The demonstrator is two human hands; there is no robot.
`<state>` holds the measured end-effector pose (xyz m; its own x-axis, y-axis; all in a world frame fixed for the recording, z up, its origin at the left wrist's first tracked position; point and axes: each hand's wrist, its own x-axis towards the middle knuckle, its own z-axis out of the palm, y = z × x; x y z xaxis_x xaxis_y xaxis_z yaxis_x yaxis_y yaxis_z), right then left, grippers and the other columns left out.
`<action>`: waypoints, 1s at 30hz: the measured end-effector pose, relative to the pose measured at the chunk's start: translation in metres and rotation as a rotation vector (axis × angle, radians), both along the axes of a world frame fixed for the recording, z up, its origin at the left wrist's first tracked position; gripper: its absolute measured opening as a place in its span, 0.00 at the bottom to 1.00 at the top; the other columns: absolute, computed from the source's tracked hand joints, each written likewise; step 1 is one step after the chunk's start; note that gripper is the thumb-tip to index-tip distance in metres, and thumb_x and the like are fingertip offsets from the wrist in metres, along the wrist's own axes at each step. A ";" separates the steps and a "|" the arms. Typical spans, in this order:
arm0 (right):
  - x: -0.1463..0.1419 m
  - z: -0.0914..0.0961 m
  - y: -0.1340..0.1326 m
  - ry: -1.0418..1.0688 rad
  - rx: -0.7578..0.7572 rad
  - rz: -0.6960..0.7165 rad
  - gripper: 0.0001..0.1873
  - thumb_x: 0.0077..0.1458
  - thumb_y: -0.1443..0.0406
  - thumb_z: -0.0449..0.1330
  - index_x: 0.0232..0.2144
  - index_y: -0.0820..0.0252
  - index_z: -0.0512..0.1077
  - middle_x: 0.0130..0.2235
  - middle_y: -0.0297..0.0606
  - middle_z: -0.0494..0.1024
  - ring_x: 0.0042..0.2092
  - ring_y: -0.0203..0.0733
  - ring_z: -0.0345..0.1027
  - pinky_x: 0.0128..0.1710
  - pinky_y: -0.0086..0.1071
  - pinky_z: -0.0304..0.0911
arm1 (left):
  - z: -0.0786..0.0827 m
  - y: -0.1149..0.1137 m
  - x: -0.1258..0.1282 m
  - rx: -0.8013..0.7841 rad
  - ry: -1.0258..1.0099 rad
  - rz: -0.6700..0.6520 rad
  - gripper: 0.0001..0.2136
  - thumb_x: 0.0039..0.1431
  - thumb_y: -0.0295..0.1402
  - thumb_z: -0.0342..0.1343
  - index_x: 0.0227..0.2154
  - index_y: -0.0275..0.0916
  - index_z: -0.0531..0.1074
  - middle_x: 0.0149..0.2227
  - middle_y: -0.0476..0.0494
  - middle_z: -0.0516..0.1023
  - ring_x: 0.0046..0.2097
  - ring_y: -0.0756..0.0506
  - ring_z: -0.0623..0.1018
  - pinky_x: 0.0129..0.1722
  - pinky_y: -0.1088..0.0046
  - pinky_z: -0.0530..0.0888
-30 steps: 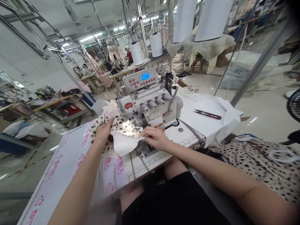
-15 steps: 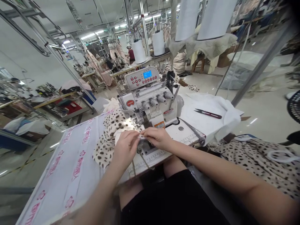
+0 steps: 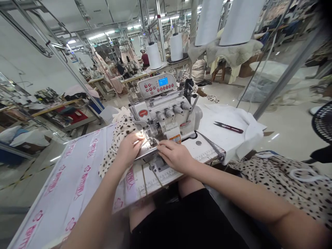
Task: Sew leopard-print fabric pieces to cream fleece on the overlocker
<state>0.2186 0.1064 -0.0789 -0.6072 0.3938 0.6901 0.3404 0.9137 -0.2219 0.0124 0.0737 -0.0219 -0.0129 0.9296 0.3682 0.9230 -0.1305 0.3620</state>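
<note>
An overlock sewing machine point(image 3: 166, 112) stands in front of me, its needle area lit. My left hand point(image 3: 129, 148) is closed on the edge of a cream fabric with dark spots point(image 3: 114, 150), just left of the presser foot point(image 3: 151, 141). The fabric spreads behind and below that hand on the table's left side. My right hand point(image 3: 176, 155) is at the front right of the presser foot, fingertips pressed together close to it. Whatever those fingertips hold is too small to make out.
Dark-handled thread snips point(image 3: 228, 127) lie on white cloth point(image 3: 238, 116) to the right. More spotted fabric point(image 3: 282, 183) with white bands is piled at lower right, below a black fan point(image 3: 323, 119). Large thread cones point(image 3: 211, 22) stand above. Printed plastic sheeting point(image 3: 75, 173) covers the left table.
My hands were together in front of the presser foot and are now apart. The left has moved left with the spotted fabric, uncovering the lit plate; the right stays near the foot.
</note>
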 end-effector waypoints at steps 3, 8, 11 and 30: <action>0.011 -0.028 -0.003 0.005 -0.062 -0.004 0.12 0.57 0.68 0.48 0.42 0.64 0.67 0.41 0.45 0.71 0.42 0.42 0.65 0.39 0.33 0.63 | 0.001 0.022 -0.014 0.016 -0.019 0.053 0.10 0.52 0.33 0.48 0.29 0.39 0.75 0.39 0.44 0.75 0.42 0.44 0.72 0.46 0.68 0.66; 0.013 -0.065 -0.004 -0.179 -0.264 -0.119 0.12 0.56 0.67 0.49 0.40 0.65 0.68 0.34 0.43 0.74 0.38 0.45 0.68 0.37 0.36 0.65 | 0.001 0.063 -0.031 0.045 -0.016 0.177 0.08 0.53 0.27 0.48 0.30 0.34 0.72 0.38 0.41 0.74 0.43 0.45 0.71 0.46 0.66 0.65; 0.010 -0.074 -0.001 -0.177 -0.295 -0.129 0.14 0.57 0.66 0.47 0.41 0.65 0.67 0.38 0.46 0.74 0.40 0.47 0.68 0.40 0.39 0.65 | 0.001 0.074 -0.035 0.055 0.004 0.256 0.07 0.56 0.30 0.49 0.32 0.33 0.70 0.37 0.43 0.72 0.42 0.47 0.71 0.44 0.63 0.67; 0.007 -0.067 -0.005 -0.225 -0.274 -0.137 0.13 0.58 0.69 0.45 0.36 0.65 0.70 0.35 0.44 0.75 0.38 0.45 0.68 0.39 0.35 0.62 | -0.075 -0.206 0.036 -0.477 -0.466 -0.082 0.09 0.50 0.47 0.49 0.30 0.57 0.73 0.31 0.42 0.75 0.38 0.43 0.76 0.39 0.62 0.70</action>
